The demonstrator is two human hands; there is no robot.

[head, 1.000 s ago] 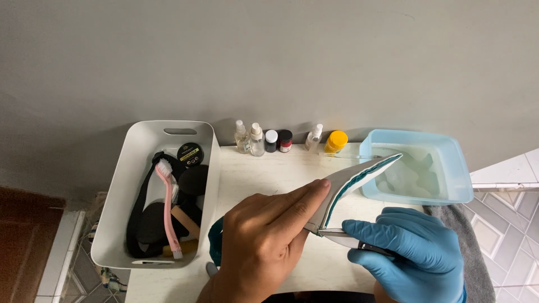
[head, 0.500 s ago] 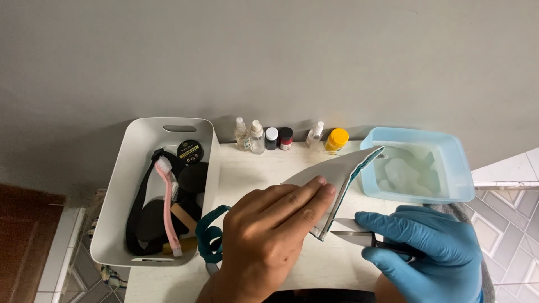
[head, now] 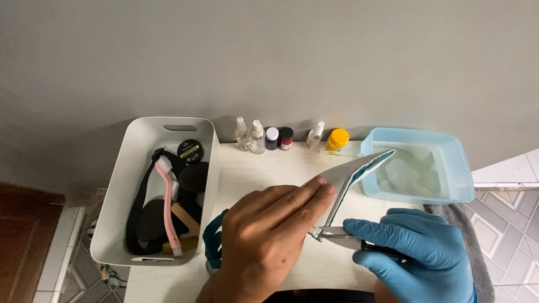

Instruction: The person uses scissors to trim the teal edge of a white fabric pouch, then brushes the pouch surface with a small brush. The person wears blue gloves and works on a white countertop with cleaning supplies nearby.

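**Item in hand: grey panel worked at its lower edge**

- Bare left hand (head: 269, 235): fingers closed flat over the stiff pale-grey panel with teal lining (head: 353, 174), held tilted above the white counter (head: 252, 174).
- Blue-gloved right hand (head: 418, 252): fingers closed around a slim metal tool (head: 337, 234), its tip touching the panel's lower corner.
- Step, as judged: edge work; a steady panel is needed.
- Room: white plastic bin (head: 135, 146) to the left, light blue water tub (head: 460, 185) just beyond the panel's tip, open counter between them.
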